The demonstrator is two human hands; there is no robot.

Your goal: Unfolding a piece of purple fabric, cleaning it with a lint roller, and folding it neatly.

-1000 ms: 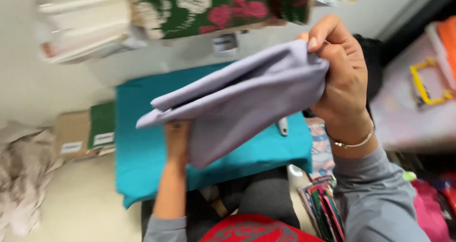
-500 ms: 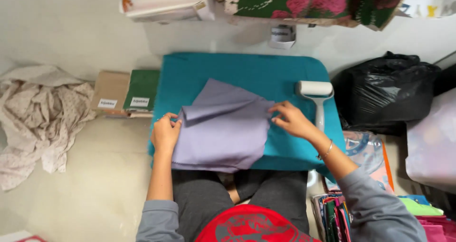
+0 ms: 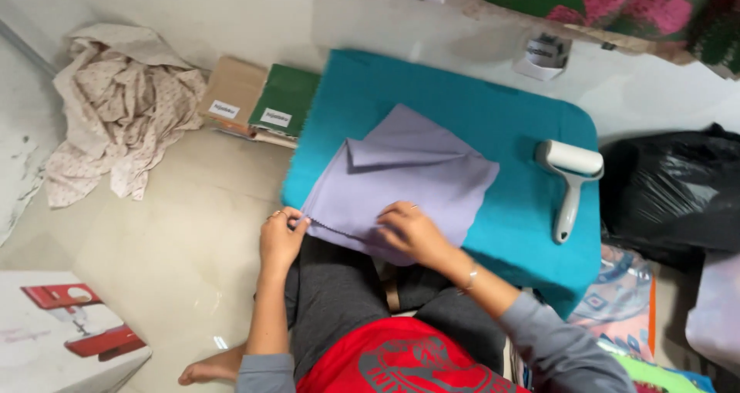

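A folded lilac cloth lies on a teal padded board, its near edge hanging toward my lap. My left hand pinches the cloth's near left corner at the board's edge. Flat on the near edge of the cloth, a little to the right, rests my right hand, pressing it down. One flap of the cloth is folded over near its top.
A white lint roller lies on the board's right side. A black plastic bag sits to the right. Crumpled pale floral fabric lies on the floor at left, beside brown and green flat boxes. A white box with a red sewing machine picture is at bottom left.
The cloth was held up in the air, then laid on the board. Both hands have since slid to its near edge, the left now pinching the corner.
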